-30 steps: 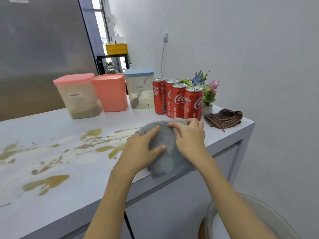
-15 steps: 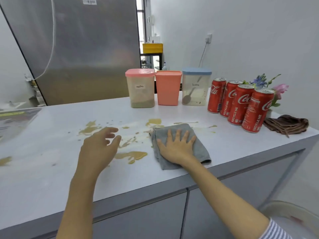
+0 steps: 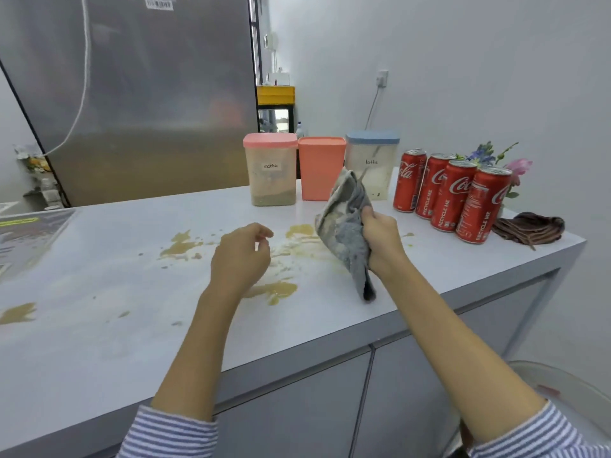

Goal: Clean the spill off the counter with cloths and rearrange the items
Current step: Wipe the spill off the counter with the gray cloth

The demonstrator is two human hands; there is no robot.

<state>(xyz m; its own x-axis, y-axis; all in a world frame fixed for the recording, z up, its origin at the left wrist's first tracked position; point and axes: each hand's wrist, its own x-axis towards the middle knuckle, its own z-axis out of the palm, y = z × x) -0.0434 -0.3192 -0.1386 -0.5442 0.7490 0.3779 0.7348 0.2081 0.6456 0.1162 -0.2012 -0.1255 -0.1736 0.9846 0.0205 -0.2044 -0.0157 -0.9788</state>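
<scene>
Counter (image 3: pixel 99 325) w/ spill (image 3: pixel 271 289), right hand (image 3: pixel 380 241) gripping grey cloth (image 3: pixel 347 226)

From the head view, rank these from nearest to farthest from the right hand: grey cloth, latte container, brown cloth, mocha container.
Measured from the right hand:
1. Grey cloth, gripped in that hand.
2. Latte container, just behind it.
3. Mocha container at back left and brown cloth at far right: too close to call.
</scene>
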